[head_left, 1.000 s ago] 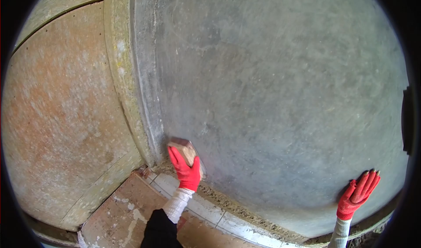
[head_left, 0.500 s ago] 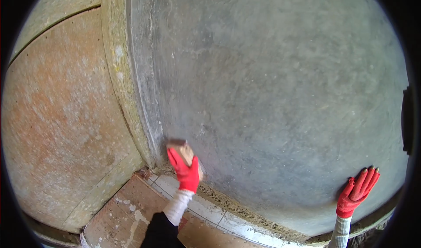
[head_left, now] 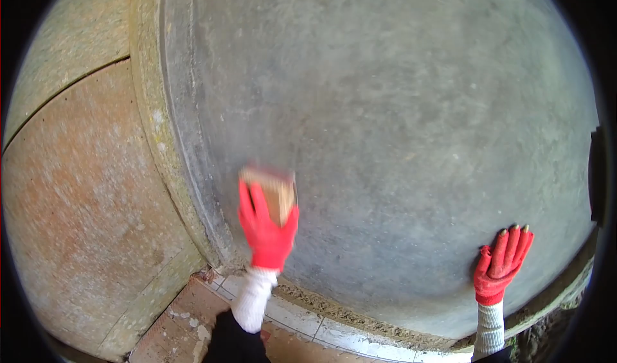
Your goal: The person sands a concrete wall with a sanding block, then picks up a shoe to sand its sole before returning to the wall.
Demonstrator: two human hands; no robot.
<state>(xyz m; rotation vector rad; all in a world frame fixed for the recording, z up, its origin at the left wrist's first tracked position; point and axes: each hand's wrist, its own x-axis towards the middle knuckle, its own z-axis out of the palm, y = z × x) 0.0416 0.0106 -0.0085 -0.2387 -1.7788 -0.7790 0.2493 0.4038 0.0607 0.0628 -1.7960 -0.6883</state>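
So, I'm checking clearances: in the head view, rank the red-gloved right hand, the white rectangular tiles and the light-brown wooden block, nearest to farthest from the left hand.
1. Light-brown wooden block, in the left hand.
2. White rectangular tiles, below that hand.
3. Red-gloved right hand, off to the right against the grey surface.

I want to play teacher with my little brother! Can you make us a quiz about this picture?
1. True or false: the right hand is open, with no tool in it.
2. What does the left hand hold? A: a cup. B: a wooden block. C: a brush.
3. Fill in the colour: the big smooth wall is ____.

Key: 1 true; 2 B; 3 grey.
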